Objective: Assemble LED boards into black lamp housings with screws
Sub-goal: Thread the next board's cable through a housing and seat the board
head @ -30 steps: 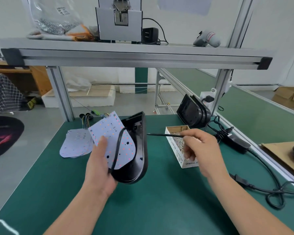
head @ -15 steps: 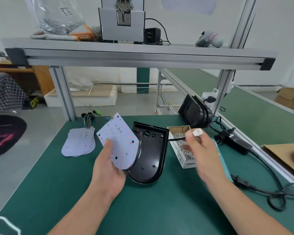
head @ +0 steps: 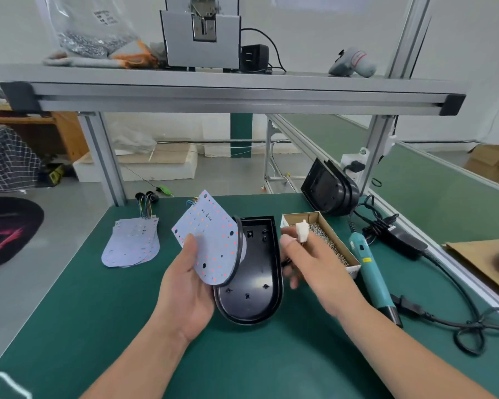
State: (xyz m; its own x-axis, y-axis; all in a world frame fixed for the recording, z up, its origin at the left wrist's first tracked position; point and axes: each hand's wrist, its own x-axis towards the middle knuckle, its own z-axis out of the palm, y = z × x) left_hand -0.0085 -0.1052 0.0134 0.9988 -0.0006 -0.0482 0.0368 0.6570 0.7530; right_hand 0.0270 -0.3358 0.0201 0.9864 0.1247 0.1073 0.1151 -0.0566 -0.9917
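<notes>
cable may be trapped under board

in the housing (head: 251, 286), the cable (head: 238, 249) could be pinched or strained if the board (head: 211, 243) is seated carelessly. the housing is laid open between the hands. the board is gripped, tilted, by the left hand (head: 185, 286). the connector (head: 301, 230) is pinched by the right hand (head: 314, 263).

White walls (head: 458, 38) close the far side. A grey floor (head: 69, 220) spreads on the left, with a dark rug (head: 9, 228) at its left edge and a wooden desk (head: 67, 133) far left. An aluminium-framed shelf (head: 213, 93) spans above the green workbench (head: 69, 326). A second green bench (head: 432, 182) runs far right, near cardboard boxes (head: 490, 162).
</notes>
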